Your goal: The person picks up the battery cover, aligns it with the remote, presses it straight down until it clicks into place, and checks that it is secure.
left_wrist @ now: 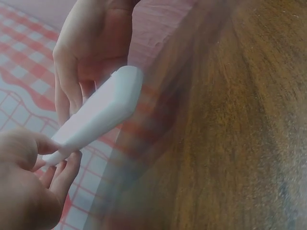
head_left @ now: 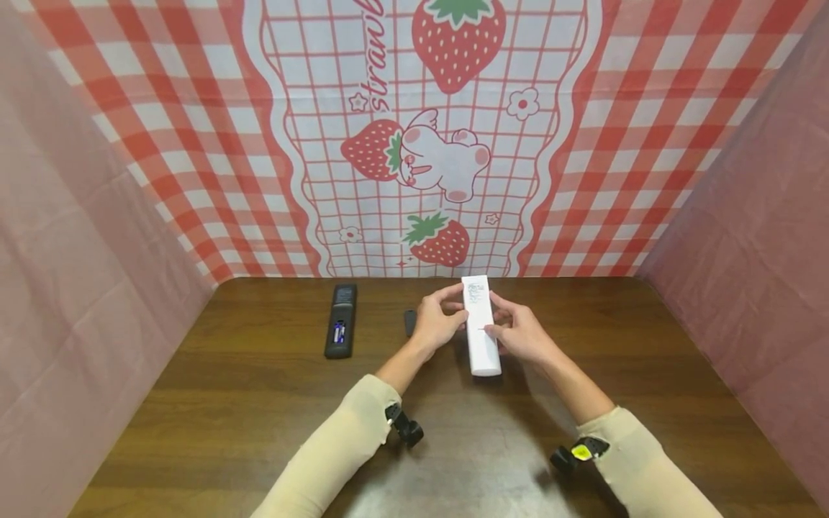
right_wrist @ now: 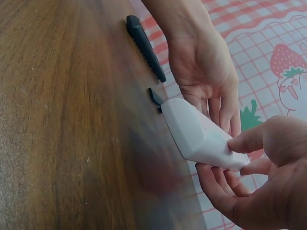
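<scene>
Table [head_left: 194, 432]: brown, wood-grained
Back cloth [head_left: 414, 208]: red-checked, strawberry-printed
Side drapes [head_left: 745, 237]: pink
My left hand [head_left: 437, 324]: gripping the white remote [head_left: 480, 313]
My right hand [head_left: 523, 332]: gripping it

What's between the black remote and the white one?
Head view: bare tabletop, then a small dark piece next to the left hand, then that hand, holding the white remote.

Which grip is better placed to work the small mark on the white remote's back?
Right grip, probably: its thumb lies beside the mark on the remote, while the left grip has its own thumb farther from it.
</scene>
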Demonstrator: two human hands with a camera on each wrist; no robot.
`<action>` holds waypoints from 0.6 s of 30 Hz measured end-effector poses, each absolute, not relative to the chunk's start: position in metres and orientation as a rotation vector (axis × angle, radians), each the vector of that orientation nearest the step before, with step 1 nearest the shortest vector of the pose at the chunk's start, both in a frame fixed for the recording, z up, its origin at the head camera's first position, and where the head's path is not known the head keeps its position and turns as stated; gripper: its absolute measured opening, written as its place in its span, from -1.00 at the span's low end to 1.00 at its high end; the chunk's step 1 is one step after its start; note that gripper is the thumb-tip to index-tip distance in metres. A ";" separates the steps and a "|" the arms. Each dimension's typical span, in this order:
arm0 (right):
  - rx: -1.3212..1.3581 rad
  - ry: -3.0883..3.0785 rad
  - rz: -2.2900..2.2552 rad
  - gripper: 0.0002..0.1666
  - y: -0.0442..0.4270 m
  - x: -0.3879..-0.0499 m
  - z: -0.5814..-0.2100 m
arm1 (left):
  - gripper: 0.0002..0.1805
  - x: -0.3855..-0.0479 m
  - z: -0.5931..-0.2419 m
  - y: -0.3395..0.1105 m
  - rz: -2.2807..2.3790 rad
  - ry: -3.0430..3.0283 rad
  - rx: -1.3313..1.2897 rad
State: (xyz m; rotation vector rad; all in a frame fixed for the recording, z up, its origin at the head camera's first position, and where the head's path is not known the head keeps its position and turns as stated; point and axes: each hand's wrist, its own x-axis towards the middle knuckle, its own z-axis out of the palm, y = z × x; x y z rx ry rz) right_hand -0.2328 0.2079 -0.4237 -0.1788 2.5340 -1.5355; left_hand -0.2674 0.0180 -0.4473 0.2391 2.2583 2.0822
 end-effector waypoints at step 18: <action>-0.130 2.575 -1.444 -0.07 0.204 -0.235 -0.431 | -0.31 -0.270 -0.460 0.023 2.011 2.268 0.193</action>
